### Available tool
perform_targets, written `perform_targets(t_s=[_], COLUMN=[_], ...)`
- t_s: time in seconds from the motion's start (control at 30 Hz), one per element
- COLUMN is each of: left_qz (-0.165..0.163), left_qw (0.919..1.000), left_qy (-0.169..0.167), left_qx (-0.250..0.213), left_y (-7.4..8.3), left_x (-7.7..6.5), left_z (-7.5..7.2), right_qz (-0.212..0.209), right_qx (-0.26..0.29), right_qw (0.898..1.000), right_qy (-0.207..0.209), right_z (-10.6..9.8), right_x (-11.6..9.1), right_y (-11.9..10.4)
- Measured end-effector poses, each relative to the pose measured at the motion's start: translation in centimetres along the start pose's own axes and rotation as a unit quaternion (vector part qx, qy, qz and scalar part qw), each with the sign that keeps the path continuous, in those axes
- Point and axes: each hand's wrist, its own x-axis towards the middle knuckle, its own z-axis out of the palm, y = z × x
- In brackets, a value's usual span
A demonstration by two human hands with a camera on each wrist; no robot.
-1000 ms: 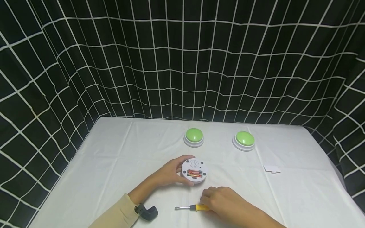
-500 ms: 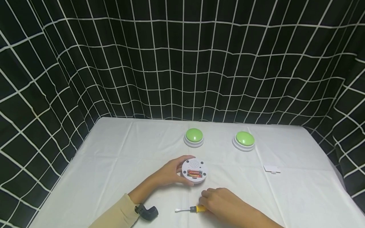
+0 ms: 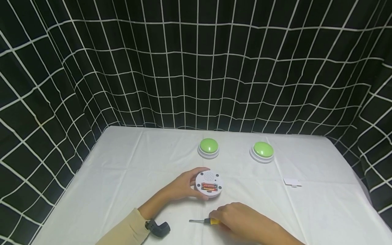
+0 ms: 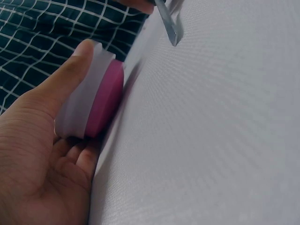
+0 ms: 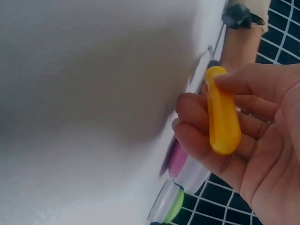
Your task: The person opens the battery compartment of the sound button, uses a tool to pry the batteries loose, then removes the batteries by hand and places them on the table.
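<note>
My left hand (image 3: 183,185) grips the rim of a round white push button (image 3: 209,175), turned face down on the table. Its underside shows small dark feet, a speaker grille and two red-and-gold batteries (image 3: 209,186) in an uncovered compartment. In the left wrist view the button's pink dome (image 4: 107,99) faces the cloth. Near the table's front, my right hand (image 3: 240,219) holds a screwdriver by its yellow handle (image 5: 224,112), between thumb and fingers. The screwdriver's metal shaft (image 3: 196,221) points left, just in front of the button and apart from it.
Two white buttons with green domes, one behind the held button (image 3: 209,146) and one farther right (image 3: 262,150), stand upright. A small white battery cover (image 3: 292,182) lies at the right. White cloth covers the table (image 3: 122,190); a black gridded curtain (image 3: 196,68) hangs behind.
The right hand has shifted slightly left and its fingers have moved forward along the screwdriver handle, covering more of it. The left hand and the button stay put.
</note>
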Motion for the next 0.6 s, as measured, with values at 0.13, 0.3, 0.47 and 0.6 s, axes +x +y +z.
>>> perform_targets(t_s=[0.13, 0.3, 0.47, 0.6], left_qz=[-0.008, -0.014, -0.013, -0.014], left_qw=[1.0000, 0.9999, 0.9999, 0.9999], left_qy=[0.002, 0.003, 0.002, 0.002], left_qx=[-0.003, -0.006, -0.003, -0.008], left_y=[0.00, 0.06, 0.11, 0.09], left_x=[0.08, 0.12, 0.10, 0.11], left_z=[0.03, 0.07, 0.02, 0.03], right_qz=[0.010, 0.014, 0.023, 0.026], right_qx=[0.014, 0.029, 0.044, 0.033], right_qw=[1.000, 0.999, 0.999, 0.999], right_qy=[-0.005, -0.003, -0.003, 0.013], right_z=[-0.02, 0.00, -0.10, -0.56], right_x=[0.05, 0.06, -0.01, -0.09], right_y=[-0.04, -0.12, -0.03, 0.12])
